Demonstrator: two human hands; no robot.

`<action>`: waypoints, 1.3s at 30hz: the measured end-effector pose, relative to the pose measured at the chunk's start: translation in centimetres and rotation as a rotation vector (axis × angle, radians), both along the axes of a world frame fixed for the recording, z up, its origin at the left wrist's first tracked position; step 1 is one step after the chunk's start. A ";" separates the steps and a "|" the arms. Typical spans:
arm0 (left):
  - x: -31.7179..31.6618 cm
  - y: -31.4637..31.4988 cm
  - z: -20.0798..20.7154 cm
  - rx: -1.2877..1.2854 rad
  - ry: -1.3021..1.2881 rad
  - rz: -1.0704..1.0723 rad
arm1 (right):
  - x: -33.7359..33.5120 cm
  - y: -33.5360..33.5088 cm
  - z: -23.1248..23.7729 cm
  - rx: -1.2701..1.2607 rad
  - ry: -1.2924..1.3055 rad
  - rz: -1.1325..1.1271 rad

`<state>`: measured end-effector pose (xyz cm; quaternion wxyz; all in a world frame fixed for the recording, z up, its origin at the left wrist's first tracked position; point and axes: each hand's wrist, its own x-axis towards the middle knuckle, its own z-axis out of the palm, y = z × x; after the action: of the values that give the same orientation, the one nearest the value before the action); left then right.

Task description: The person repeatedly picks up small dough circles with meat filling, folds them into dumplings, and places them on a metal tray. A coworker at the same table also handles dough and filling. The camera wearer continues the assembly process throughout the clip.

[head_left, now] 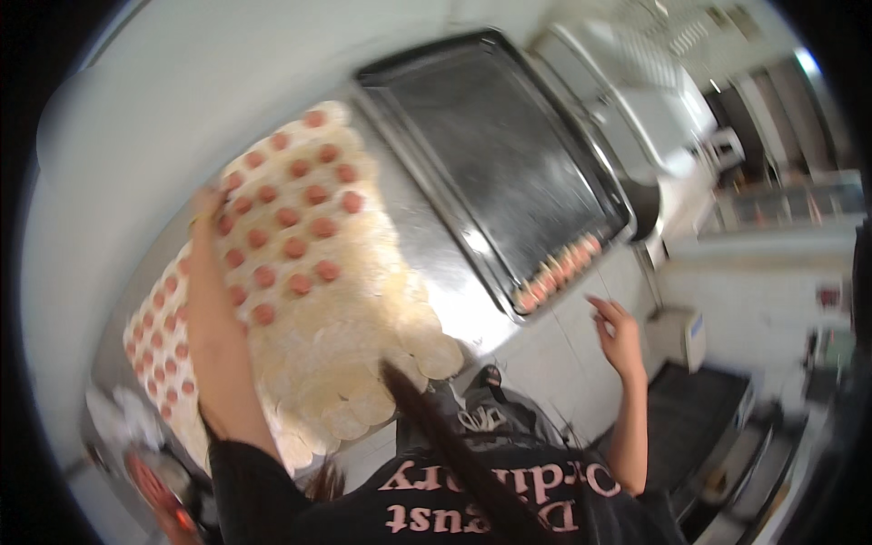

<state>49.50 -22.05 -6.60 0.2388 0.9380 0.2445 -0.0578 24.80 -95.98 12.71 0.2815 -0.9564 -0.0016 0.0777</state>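
Note:
Many thin round dough wrappers, floury and overlapping, cover the left side of the metal table. Pink round sausage slices lie spaced out on most of them; the wrappers nearest my body are bare. My left hand reaches over to the far left edge of the dough, smeared by motion, its fingers unclear. Off the near right corner of a dark baking tray, my right hand hangs in the air with its fingers apart and nothing visible in them. Along the tray's near right end runs a row of dough-wrapped sausage pieces.
The tray rests on the shiny metal table. A white appliance stands beyond it. At the right are a light bin and a dark rack of trays. A red container sits low at the left.

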 end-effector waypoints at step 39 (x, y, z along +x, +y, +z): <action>-8.6 -6.2 10.6 -1.509 -0.525 0.163 | 2.9 -1.5 -7.3 -0.267 -0.072 -0.025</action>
<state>40.86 -28.21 4.01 0.8615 0.4860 0.1430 0.0325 27.65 -97.52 5.44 0.1523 -0.9875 0.0105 0.0394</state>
